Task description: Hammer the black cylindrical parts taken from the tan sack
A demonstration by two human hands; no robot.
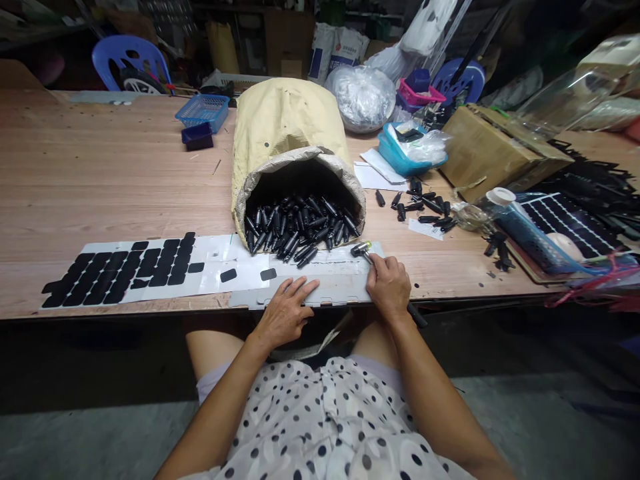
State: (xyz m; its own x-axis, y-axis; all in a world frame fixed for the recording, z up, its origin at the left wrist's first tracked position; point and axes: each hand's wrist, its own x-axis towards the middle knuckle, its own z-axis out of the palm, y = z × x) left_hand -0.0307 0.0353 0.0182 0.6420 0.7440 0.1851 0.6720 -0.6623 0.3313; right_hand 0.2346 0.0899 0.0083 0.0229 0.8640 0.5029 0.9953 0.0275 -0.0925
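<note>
- The head camera looked out from the wearer's own head, facing forward and down over the polka-dot shirt (320,427), which was nearest.
- The counter (150,187) crossed the full width at middling range, with the hammer (361,249) just right of centre.
- The wide view reached from the concrete floor (540,427) below to the blue plastic chair (106,57) beyond the counter.

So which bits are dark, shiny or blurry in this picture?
Head view: deep shadow inside the sack, dim floor; head view: whitish glints on the plastic bag; head view: left hand and right hand fairly sharp, picture's right edge softer.
</note>
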